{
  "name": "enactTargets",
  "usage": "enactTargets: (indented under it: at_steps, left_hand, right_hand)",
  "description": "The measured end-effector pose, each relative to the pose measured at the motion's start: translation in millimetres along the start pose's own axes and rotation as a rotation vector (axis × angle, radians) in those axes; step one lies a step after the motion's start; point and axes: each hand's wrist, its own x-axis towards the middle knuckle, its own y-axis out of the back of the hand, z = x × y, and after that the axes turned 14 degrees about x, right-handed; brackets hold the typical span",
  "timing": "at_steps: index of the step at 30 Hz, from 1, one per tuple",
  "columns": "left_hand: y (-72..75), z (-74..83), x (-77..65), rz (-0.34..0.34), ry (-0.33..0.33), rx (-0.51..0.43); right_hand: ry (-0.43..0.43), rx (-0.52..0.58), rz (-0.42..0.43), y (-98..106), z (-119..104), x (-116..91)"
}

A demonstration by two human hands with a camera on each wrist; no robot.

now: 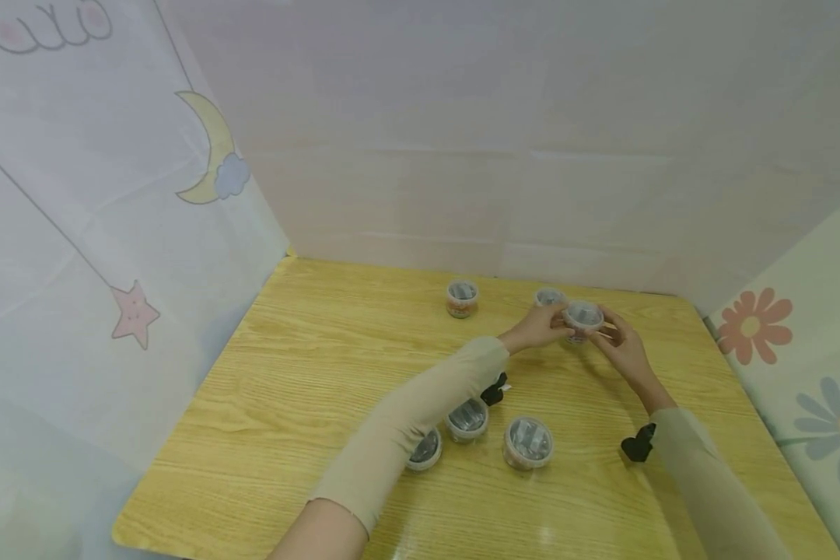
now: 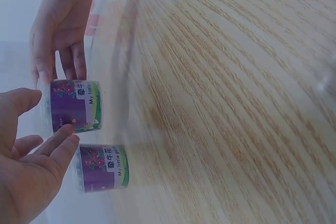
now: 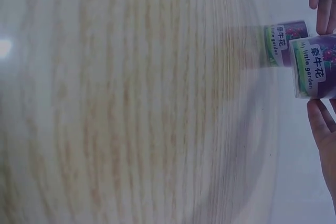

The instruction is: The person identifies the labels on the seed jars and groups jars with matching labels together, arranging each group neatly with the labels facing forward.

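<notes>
Three tubs point(image 1: 528, 445) stand nearer the body than the left hand point(image 1: 537, 327); a lone tub point(image 1: 462, 300) stands beyond its left. That hand grasps a purple-labelled cup point(image 1: 583, 315), its twin point(image 1: 550, 296) just past the fingers. The right hand point(image 1: 626, 351) grips the cup's right side.

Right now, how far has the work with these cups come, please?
Probably done: one purple cup and a separate cup stand at the back of the table. In hand: the left hand and right hand hold another purple cup. Apparently left: three cups nearer the front, the leftmost partly behind the left sleeve.
</notes>
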Motion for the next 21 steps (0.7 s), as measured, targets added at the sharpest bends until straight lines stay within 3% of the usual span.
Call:
enactTargets:
  at_steps: [6,13,21]
  left_hand:
    - [-2.8,-0.1,0.8,-0.001,0.003,-0.034]
    - [-5.3,2.9,0.2,-0.002,0.034,-0.04]
    - [-8.0,4.2,2.7,-0.014,0.049,-0.001]
  right_hand:
    - [-0.006,-0.005,-0.003,1.0,0.1,2.6]
    - [-0.024,-0.014,-0.005,-2.9,-23.8,0.1]
    - [-0.072,0.0,0.014,9.9,6.1,8.8]
